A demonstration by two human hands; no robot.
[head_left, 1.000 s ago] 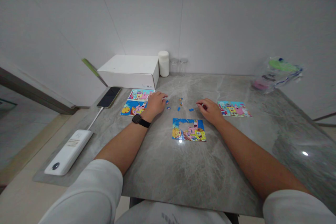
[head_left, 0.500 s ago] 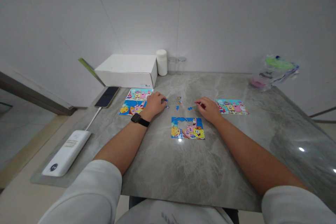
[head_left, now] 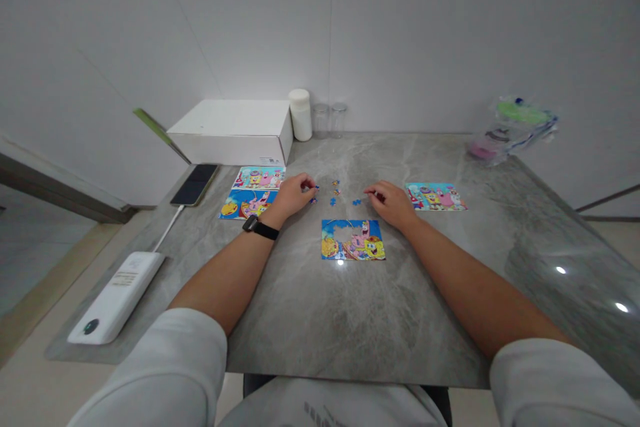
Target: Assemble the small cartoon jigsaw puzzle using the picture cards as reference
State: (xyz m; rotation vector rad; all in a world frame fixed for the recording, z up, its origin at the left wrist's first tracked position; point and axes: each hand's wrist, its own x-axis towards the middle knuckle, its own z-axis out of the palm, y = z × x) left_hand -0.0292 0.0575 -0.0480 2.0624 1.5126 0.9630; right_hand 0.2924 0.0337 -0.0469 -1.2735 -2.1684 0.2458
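A partly filled jigsaw puzzle (head_left: 374, 248) lies in front of me, with a ragged gap in its upper left where the grey table shows. Behind it several loose puzzle pieces (head_left: 333, 201) are scattered between my hands. My left hand (head_left: 294, 193), with a black watch at the wrist, has its fingers pinched at a small blue puzzle piece (head_left: 316, 188); the fingertips partly cover it. My right hand (head_left: 391, 203) rests with curled fingers just right of a blue loose piece (head_left: 357, 202). Whether those fingers hold anything is hidden.
Two finished-looking picture puzzles (head_left: 245, 204) lie left of my left hand, another picture (head_left: 436, 197) right of my right. Farther back stand a white box (head_left: 225, 147), a white bottle (head_left: 301, 117) and two glasses (head_left: 338, 121). A phone (head_left: 195, 185), power bank (head_left: 117, 297) and plastic bag (head_left: 515, 133) flank them.
The whole view has shifted slightly, so everything appears a little farther left and up. Both hands stay in nearly the same place over the table, and the pieces look unmoved.
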